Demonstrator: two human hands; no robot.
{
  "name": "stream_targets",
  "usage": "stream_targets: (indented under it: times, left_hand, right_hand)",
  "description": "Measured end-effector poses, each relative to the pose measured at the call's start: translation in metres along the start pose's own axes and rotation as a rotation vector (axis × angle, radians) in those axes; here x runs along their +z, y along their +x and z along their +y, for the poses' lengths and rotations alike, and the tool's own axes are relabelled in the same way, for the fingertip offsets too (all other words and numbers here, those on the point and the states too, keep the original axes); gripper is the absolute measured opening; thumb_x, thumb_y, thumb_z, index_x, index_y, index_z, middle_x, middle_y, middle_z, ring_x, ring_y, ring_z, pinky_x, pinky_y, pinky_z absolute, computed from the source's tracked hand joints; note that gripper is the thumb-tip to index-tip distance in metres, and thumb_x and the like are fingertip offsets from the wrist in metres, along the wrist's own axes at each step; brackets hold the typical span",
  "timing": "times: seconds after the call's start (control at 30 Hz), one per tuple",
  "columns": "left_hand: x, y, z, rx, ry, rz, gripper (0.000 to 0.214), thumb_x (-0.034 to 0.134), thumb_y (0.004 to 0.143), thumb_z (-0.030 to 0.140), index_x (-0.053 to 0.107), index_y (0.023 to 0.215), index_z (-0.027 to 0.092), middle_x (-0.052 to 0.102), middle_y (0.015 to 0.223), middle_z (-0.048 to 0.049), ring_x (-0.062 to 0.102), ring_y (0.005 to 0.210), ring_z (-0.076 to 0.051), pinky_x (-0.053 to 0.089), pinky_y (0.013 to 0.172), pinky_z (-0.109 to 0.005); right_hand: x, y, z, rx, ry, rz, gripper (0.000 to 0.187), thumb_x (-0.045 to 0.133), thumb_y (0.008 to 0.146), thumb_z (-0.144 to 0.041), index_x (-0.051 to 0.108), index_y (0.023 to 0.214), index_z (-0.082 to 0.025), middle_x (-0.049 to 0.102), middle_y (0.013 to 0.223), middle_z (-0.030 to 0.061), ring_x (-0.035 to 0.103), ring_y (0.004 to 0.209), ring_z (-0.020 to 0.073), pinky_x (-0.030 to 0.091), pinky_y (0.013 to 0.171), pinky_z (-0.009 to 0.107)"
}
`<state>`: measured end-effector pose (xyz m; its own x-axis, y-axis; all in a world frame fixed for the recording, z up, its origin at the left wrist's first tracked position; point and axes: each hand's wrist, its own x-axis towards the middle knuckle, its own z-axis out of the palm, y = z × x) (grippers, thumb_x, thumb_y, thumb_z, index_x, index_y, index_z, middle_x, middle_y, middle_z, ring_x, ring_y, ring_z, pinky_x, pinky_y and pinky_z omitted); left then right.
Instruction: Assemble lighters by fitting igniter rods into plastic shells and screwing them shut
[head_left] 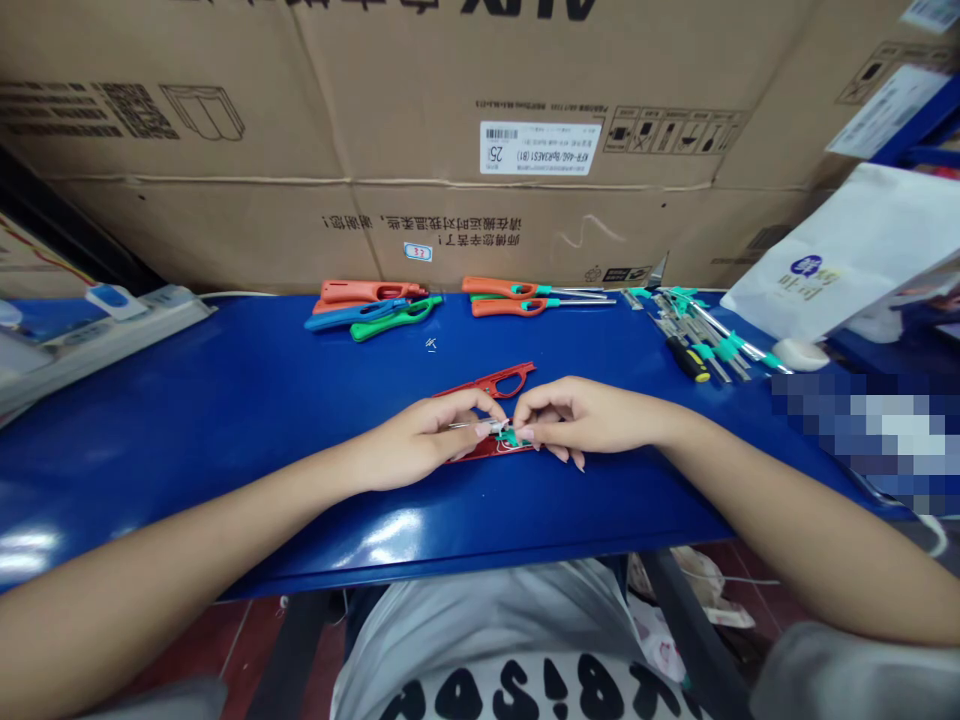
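Observation:
My left hand (pixel 420 440) pinches a small silver-and-white lighter part (pixel 493 427) between thumb and fingers. Close against it, the closed fingers of my right hand (pixel 585 415) are at a teal plastic part (pixel 510 438) with thin white wires. Both parts are over one half of a red lighter casing (pixel 487 452), largely covered by my hands. Just behind my fingers lies the matching red casing half (pixel 491 383), with its oval trigger loop showing.
Orange, blue and green lighter handles (pixel 367 305) lie at the back, beside orange lighters with metal tubes (pixel 517 300). Metal tubes with teal parts (pixel 720 340) and a black-and-yellow screwdriver (pixel 688 360) are back right. A cardboard sheet (pixel 420 130) stands behind the blue table (pixel 225 400).

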<state>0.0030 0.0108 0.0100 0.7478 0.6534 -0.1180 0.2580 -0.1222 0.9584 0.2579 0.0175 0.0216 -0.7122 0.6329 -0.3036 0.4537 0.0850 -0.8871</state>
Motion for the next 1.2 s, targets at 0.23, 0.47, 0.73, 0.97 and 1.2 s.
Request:
stream_targets:
  times: [0.23,0.47,0.73,0.97,1.2]
  left_hand:
    - [0.0001,-0.0003,0.0004,0.0,0.002,0.0,0.028,0.05,0.103,0.039,0.057,0.117,0.017,0.045,0.07,0.0059,0.041,0.063,-0.01,0.033,0.06,-0.024]
    - [-0.0002,-0.0005,0.0008,-0.001,0.005,0.003,0.03,0.051,0.102,0.042,0.057,0.118,0.017,0.044,0.07,0.006,0.04,0.063,-0.01,0.034,0.061,-0.024]
    - [0.0006,-0.0004,0.0044,-0.009,-0.001,0.002,0.027,0.05,0.103,0.039,0.057,0.117,0.017,0.043,0.069,0.0065,0.039,0.062,-0.01,0.033,0.06,-0.024]
    - [-0.0003,-0.0012,0.0017,-0.005,0.051,-0.005,0.029,0.049,0.103,0.041,0.057,0.118,0.017,0.045,0.074,0.0049,0.04,0.065,-0.011,0.034,0.061,-0.023]
    - [-0.0005,-0.0022,0.0026,0.022,0.11,-0.009,0.031,0.048,0.103,0.043,0.058,0.12,0.018,0.046,0.075,0.0046,0.04,0.064,-0.01,0.033,0.06,-0.023]
  right_hand:
    - [-0.001,-0.0001,0.0003,-0.004,-0.005,-0.011,0.027,0.061,0.096,-0.043,0.062,0.092,-0.016,0.055,0.06,-0.0055,0.057,0.048,0.008,0.055,0.046,0.019]
    - [-0.0014,-0.0009,-0.0005,-0.003,-0.005,-0.013,0.03,0.061,0.096,-0.046,0.062,0.092,-0.017,0.056,0.061,-0.0056,0.057,0.048,0.008,0.055,0.046,0.019]
    - [-0.0008,-0.0003,-0.0008,0.002,0.004,-0.008,0.029,0.062,0.095,-0.046,0.062,0.092,-0.017,0.055,0.06,-0.006,0.057,0.047,0.008,0.054,0.045,0.02]
    - [-0.0009,-0.0003,-0.0003,0.0,-0.012,-0.007,0.031,0.062,0.095,-0.047,0.062,0.091,-0.017,0.056,0.06,-0.0057,0.057,0.047,0.0076,0.054,0.046,0.019]
    - [-0.0001,-0.0001,-0.0005,0.001,-0.023,0.001,0.03,0.062,0.095,-0.046,0.062,0.092,-0.017,0.054,0.06,-0.0063,0.057,0.048,0.0076,0.053,0.045,0.019]
